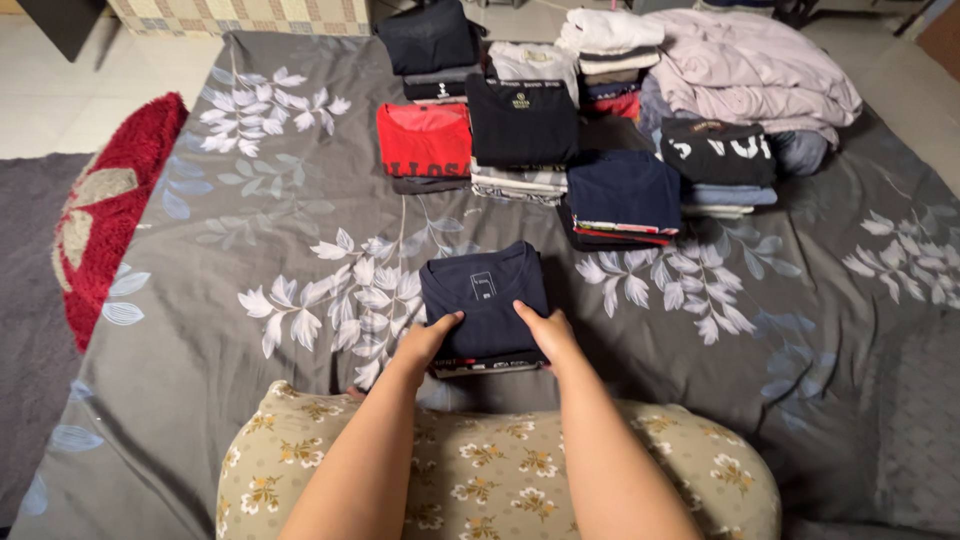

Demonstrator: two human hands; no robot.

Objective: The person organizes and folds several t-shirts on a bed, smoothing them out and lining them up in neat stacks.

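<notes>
From the head view, you look down over a floral cushion (pixel 500 470) in your lap onto a grey bedsheet (pixel 250 330) printed with white leaves. Your left hand (pixel 428 342) grips the near left corner of a small stack of folded clothes (pixel 486 308), thumb on top and fingers tucked under the edge, so it is clamped on the stack. Your right hand (pixel 548 335) does the same at the near right corner, thumb pressed on top of the dark navy t-shirt (pixel 484 290) that lies uppermost. The stack sits on the sheet just beyond the cushion, near the middle of the scene, and thin edges of other garments show beneath the navy one along its near side.

No box or basket is in sight; the clothes lie in open piles on the sheet. Farther off, a red folded shirt (pixel 424 140) tops a low pile at left centre, a black folded shirt (pixel 522 122) lies on a pile just right of it, and a navy pile (pixel 622 192) with coloured edges sits nearer, to the right. A black garment with white print (pixel 716 152) lies farther right, below a heap of loose pale lilac fabric (pixel 750 65). A red rug (pixel 110 200) lies on the floor at the far left.
</notes>
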